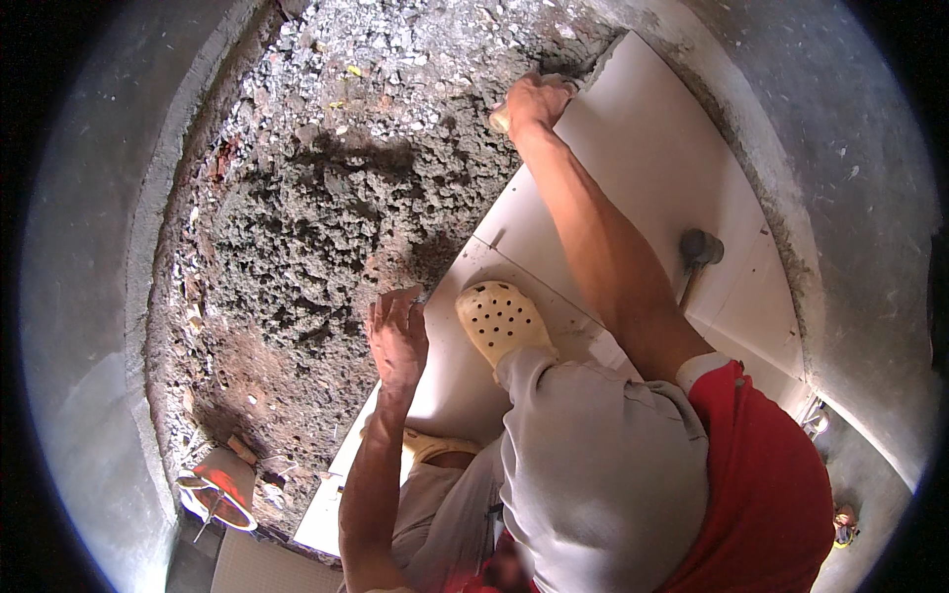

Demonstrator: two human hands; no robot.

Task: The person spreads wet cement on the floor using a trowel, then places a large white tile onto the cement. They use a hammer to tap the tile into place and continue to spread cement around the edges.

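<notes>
My right hand is closed at the far edge of a large white tile, beside the wet mortar. A pale yellowish bit shows under its fingers, too small to name. Nearer to me, my left hand is at the edge of the nearer white tile, its fingers bent down at the rough grey mortar. The fingertips are partly hidden, so I cannot tell whether it holds anything. A mallet with a black head lies on the tiles right of my right forearm.
My foot in a cream perforated clog rests on the tiles. A bucket with orange-red marks lies tipped at the lower left. Grey walls curve around the rubble-strewn ground. A small piece of wood lies by the bucket.
</notes>
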